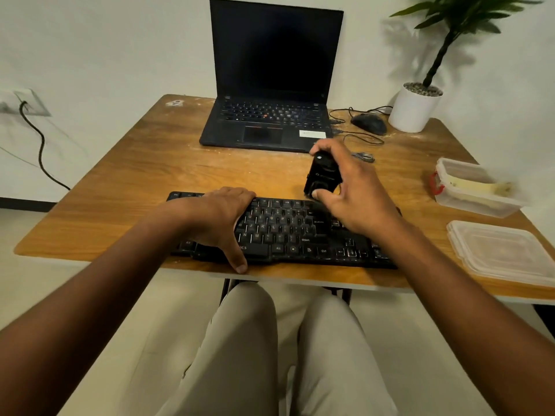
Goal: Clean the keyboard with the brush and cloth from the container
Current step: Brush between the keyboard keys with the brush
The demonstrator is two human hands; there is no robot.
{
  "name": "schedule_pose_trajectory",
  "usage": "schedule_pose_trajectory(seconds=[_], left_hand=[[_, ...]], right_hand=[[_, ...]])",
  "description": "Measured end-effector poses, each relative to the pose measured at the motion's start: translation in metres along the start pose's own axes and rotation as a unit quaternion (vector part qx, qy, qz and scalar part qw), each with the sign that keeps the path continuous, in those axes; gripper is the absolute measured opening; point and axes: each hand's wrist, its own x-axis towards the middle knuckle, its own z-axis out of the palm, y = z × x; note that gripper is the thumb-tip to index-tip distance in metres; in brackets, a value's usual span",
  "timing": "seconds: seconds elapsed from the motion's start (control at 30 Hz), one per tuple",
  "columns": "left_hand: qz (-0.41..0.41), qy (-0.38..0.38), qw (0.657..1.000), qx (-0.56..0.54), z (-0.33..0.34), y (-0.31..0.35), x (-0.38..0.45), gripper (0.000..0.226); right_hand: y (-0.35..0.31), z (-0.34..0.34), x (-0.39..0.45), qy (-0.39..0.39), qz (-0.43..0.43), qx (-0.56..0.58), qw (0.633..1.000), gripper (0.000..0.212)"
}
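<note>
A black keyboard lies along the near edge of the wooden table. My left hand rests flat on the keyboard's left half, thumb reaching its front edge. My right hand grips a black brush between thumb and fingers, held upright over the keyboard's upper right keys. A clear plastic container with a red clasp stands open at the right, with a pale yellow cloth inside. Its lid lies nearer on the table's right edge.
An open black laptop sits at the back centre. A black wired mouse with loose cable and a white potted plant stand at the back right. A wall socket with a black cord is on the left.
</note>
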Motion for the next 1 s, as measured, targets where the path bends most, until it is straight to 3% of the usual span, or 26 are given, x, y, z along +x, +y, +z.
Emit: schedule_pose_trajectory(seconds=[0.27, 0.43, 0.53, 0.7, 0.8, 1.0], left_hand=[[-0.001, -0.002, 1.0, 0.005, -0.001, 0.002, -0.001, 0.15], [-0.004, -0.004, 1.0, 0.008, -0.001, 0.005, -0.002, 0.15], [-0.003, -0.013, 1.0, 0.021, -0.005, 0.013, -0.005, 0.148], [0.052, 0.003, 0.999, 0.013, -0.007, 0.052, 0.003, 0.146], [0.072, 0.015, 0.997, 0.018, -0.005, 0.078, 0.017, 0.142], [0.074, 0.023, 0.997, 0.025, -0.001, 0.081, 0.033, 0.135]], right_hand=[[-0.005, 0.013, -0.046, -0.027, -0.066, -0.065, 0.995, 0.062], [-0.015, -0.009, -0.086, -0.057, -0.005, 0.001, 0.998, 0.064], [-0.008, -0.029, -0.088, 0.037, 0.064, 0.09, 0.993, 0.067], [0.017, -0.039, -0.05, 0.173, 0.148, 0.134, 0.964, 0.07], [0.026, -0.023, -0.019, 0.191, 0.194, 0.148, 0.951, 0.071], [0.03, 0.011, 0.005, 0.154, 0.23, 0.106, 0.955, 0.066]])
